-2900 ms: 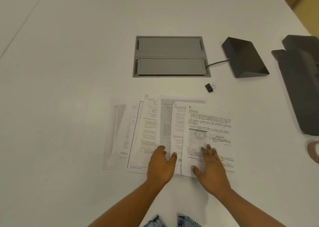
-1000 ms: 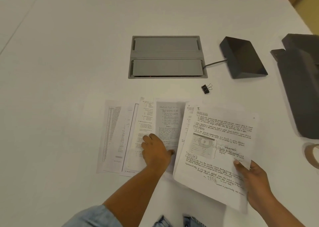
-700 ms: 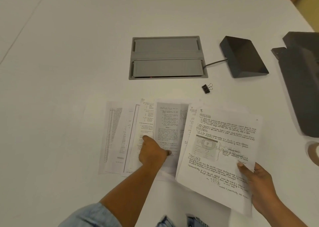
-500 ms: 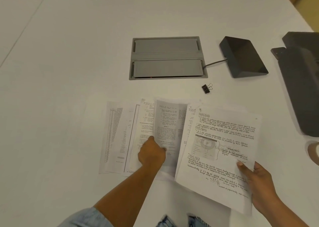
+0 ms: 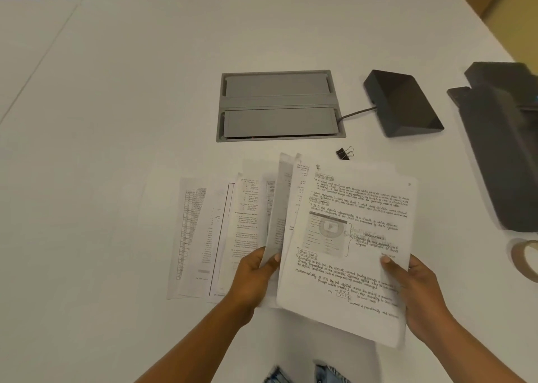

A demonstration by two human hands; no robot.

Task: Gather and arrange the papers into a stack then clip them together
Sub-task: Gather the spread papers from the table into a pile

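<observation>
My right hand [image 5: 419, 292] holds a handwritten sheet [image 5: 349, 237] by its lower right edge, thumb on top, lifted off the table. My left hand [image 5: 256, 277] pinches a printed sheet [image 5: 278, 208] that is raised and tilted on edge against the left side of the handwritten sheet. Several more printed papers [image 5: 209, 237] lie fanned flat on the white table to the left. A small black binder clip [image 5: 344, 153] rests on the table just beyond the top of the held sheets.
A grey cable hatch [image 5: 279, 106] is set into the table [image 5: 116, 120] behind the papers. A dark wedge-shaped device [image 5: 403, 103] with a cable sits to its right, a larger dark object [image 5: 506, 149] further right, and a tape roll [image 5: 527, 260] at the right edge.
My left hand was pressing on the fanned papers; it now has lifted one printed sheet and brought it up against the handwritten sheet held in my right hand.
</observation>
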